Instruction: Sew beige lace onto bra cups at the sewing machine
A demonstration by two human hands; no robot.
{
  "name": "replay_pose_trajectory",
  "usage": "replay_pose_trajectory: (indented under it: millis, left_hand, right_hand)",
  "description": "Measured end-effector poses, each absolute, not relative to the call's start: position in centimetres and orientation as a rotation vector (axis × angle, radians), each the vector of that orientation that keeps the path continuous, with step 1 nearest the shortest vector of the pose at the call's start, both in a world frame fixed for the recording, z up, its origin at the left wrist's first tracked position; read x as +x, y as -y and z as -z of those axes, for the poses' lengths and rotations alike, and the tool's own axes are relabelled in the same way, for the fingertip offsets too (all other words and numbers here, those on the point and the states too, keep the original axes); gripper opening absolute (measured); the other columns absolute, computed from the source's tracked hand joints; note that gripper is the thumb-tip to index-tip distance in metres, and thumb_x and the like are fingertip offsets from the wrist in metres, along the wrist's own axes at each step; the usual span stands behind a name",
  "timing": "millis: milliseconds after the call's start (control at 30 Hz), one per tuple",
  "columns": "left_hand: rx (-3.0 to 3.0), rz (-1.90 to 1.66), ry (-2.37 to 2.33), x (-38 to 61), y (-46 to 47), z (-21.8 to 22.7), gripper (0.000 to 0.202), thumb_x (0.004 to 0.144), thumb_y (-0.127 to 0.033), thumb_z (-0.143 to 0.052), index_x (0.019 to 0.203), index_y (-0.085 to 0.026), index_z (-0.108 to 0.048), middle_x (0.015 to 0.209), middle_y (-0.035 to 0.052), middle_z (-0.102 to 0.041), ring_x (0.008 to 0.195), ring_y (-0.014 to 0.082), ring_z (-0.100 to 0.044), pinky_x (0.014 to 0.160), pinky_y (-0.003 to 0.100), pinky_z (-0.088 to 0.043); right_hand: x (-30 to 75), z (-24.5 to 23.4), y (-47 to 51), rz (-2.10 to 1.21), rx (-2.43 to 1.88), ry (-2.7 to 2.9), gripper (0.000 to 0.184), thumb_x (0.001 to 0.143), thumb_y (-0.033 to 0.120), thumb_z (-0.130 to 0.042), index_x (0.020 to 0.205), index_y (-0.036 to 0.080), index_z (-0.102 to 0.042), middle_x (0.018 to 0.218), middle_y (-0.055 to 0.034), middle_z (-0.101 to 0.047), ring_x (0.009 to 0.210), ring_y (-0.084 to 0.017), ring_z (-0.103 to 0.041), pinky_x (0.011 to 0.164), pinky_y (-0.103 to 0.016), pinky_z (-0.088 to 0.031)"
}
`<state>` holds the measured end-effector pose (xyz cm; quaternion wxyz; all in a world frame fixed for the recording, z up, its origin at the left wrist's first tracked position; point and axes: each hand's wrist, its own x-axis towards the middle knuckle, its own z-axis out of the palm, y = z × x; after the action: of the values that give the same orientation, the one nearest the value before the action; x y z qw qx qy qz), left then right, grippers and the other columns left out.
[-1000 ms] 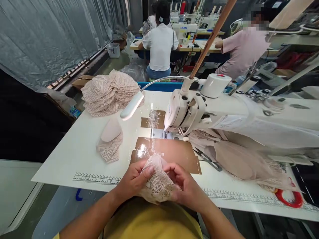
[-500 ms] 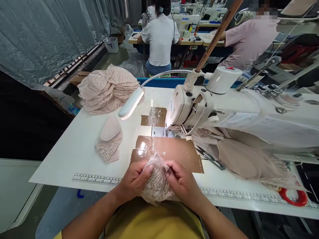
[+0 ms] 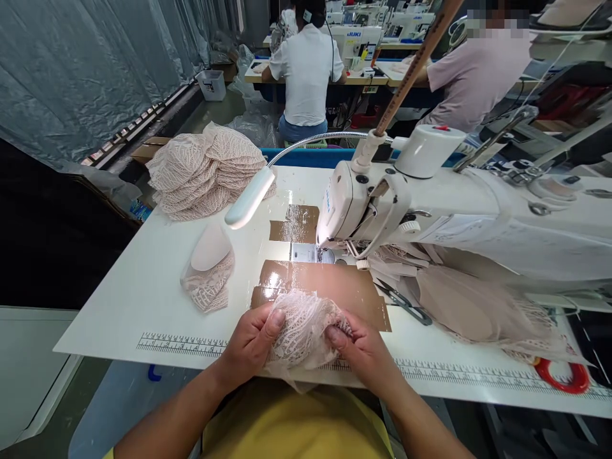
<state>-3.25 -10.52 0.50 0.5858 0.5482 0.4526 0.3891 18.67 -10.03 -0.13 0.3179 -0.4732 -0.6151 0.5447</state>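
Observation:
A pale pink lace cup piece [image 3: 303,325] lies at the near edge of the white table [image 3: 143,287]. My left hand [image 3: 248,344] pinches its left side with thumb on top. My right hand [image 3: 366,347] grips its right side, fingers curled. Both hands sit just in front of brown taped patches [image 3: 329,284] under the white sewing machine head [image 3: 363,204].
A stack of lace cups [image 3: 205,169] sits at the far left, and a single cup with a foam pad [image 3: 208,271] lies nearer. Scissors [image 3: 404,306] and loose pink fabric [image 3: 468,306] lie under the machine arm. A lamp [image 3: 251,197] hangs over the table. Two people sit at machines behind.
The lace piece has been spread wider and pushed forward onto the table; my hands have moved apart and slightly lower.

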Motion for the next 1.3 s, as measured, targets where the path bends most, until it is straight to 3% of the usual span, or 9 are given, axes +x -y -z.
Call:
replay_pose_trajectory:
  millis: [133,467,667,767,900,1033,1133,1233,1300]
  left_hand:
    - [1.350,-0.854,-1.007,-3.1,10.4,-0.5,0.042,0.097,-0.045,-0.036,0.076,-0.014,-0.054,0.070,0.0007,-0.045,0.062,0.0114,-0.038,0.057,0.023,-0.033]
    - [1.063,-0.922,-0.989,-4.2,9.7,-1.2,0.039,0.095,-0.044,-0.044,0.077,-0.014,-0.059,0.073,0.0025,-0.055,0.069,0.0147,-0.049,0.065,0.025,-0.042]
    - [0.420,-1.000,-0.607,-3.7,11.2,-0.5,0.056,0.083,-0.062,-0.054,0.119,-0.019,-0.056,0.111,0.0096,-0.061,0.097,0.0214,-0.059,0.083,0.032,-0.048]
    - [0.372,-0.899,-0.588,-1.8,12.5,-0.5,0.062,0.077,-0.046,-0.068,0.129,-0.017,-0.051,0.116,0.0134,-0.062,0.106,0.0264,-0.059,0.090,0.037,-0.047]
    - [0.358,-0.919,-0.744,0.2,13.0,-0.4,0.052,0.065,-0.010,-0.072,0.116,-0.018,-0.063,0.099,0.0080,-0.069,0.092,0.0229,-0.063,0.080,0.031,-0.049]
    - [0.529,-0.845,-0.772,-1.4,13.1,0.2,0.005,0.067,-0.009,-0.070,0.069,-0.013,-0.071,0.065,0.0039,-0.066,0.063,0.0141,-0.060,0.061,0.023,-0.044]
    - [0.835,-0.545,-0.644,-5.1,13.1,-0.7,0.030,0.076,-0.018,-0.067,0.046,-0.014,-0.062,0.051,0.0045,-0.059,0.048,0.0126,-0.053,0.052,0.024,-0.041]
    - [1.168,-0.586,-0.665,-8.1,12.3,-3.0,0.013,0.079,-0.026,-0.064,0.074,-0.017,-0.073,0.079,0.0093,-0.069,0.072,0.0207,-0.063,0.070,0.031,-0.048]
    - [1.376,-0.770,-0.898,-8.5,11.5,-4.3,0.043,0.069,-0.028,-0.076,0.110,-0.020,-0.067,0.116,0.0117,-0.063,0.105,0.0284,-0.057,0.095,0.038,-0.042]
  right_hand:
    - [18.6,-0.4,9.7,-1.670,-1.012,1.490,0.027,0.088,0.042,-0.054,0.098,0.022,-0.069,0.097,-0.0053,-0.062,0.088,-0.021,-0.056,0.084,-0.033,-0.043]
    - [18.0,0.3,10.1,-1.802,-1.074,1.071,0.035,0.073,0.051,-0.069,0.068,0.017,-0.069,0.065,-0.0018,-0.058,0.062,-0.016,-0.049,0.060,-0.028,-0.043]
    - [17.5,0.1,10.2,-1.623,-1.025,1.043,0.034,0.074,0.055,-0.067,0.068,0.021,-0.072,0.077,-0.0071,-0.066,0.075,-0.025,-0.060,0.073,-0.039,-0.050]
    - [16.7,-0.3,10.0,-1.500,-1.052,1.310,0.034,0.078,0.045,-0.066,0.056,0.021,-0.068,0.069,-0.0055,-0.063,0.072,-0.022,-0.058,0.074,-0.037,-0.048]
    - [15.7,-0.4,10.0,-1.559,-1.115,1.158,0.028,0.070,0.042,-0.074,0.058,0.018,-0.068,0.067,-0.0042,-0.063,0.064,-0.019,-0.054,0.063,-0.033,-0.048]
    - [16.0,-0.2,9.7,-1.601,-1.110,0.723,0.029,0.061,0.043,-0.082,0.072,0.019,-0.070,0.068,-0.0036,-0.066,0.065,-0.019,-0.058,0.065,-0.034,-0.051]
    - [17.0,-0.2,9.3,-1.587,-1.101,0.675,0.031,0.058,0.042,-0.084,0.071,0.020,-0.067,0.066,-0.0015,-0.064,0.062,-0.017,-0.056,0.062,-0.031,-0.050]
    - [17.3,-0.6,9.3,-1.701,-1.054,0.956,0.026,0.064,0.038,-0.081,0.071,0.019,-0.065,0.066,0.0006,-0.061,0.059,-0.013,-0.052,0.057,-0.024,-0.046]
    - [16.9,-0.9,9.5,-1.750,-0.998,1.213,0.020,0.070,0.035,-0.077,0.073,0.019,-0.065,0.070,0.0006,-0.061,0.062,-0.012,-0.052,0.058,-0.023,-0.044]
